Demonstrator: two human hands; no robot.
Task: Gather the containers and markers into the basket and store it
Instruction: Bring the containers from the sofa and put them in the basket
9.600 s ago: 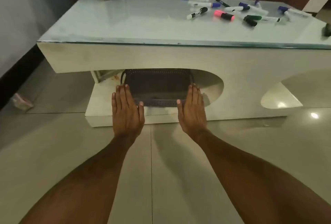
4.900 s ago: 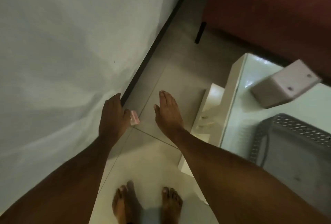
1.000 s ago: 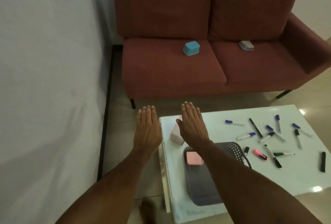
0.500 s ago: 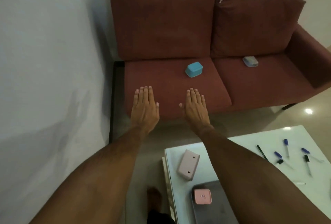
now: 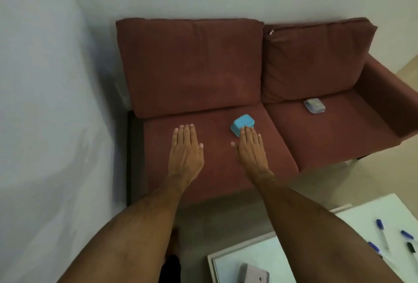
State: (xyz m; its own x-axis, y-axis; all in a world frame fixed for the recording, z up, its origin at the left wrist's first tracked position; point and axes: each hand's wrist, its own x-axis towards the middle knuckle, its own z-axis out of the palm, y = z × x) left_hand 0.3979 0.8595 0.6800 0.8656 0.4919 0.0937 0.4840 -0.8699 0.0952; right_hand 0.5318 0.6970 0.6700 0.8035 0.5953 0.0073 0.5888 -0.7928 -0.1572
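I am holding both arms out in front of me over a dark red sofa that is standing against a pale wall, tucked into the room's corner. My left hand is lying flat and spread, palm down, above the left seat cushion, and it is gripping nothing. My right hand is also stretched flat with fingers together and thumb out, empty; its fingertips are overlapping the near edge of a blue container that is sitting on the left seat cushion close to the seam between the 2 cushions. I cannot tell whether the fingertips are touching it or hovering above it. A grey container is resting on the right seat cushion, near the backrest and well apart from my hands. At the lower right, a white glossy table is showing its corner, with a pale pink container lying on it and several markers scattered farther right. Beige floor is showing between sofa and table.
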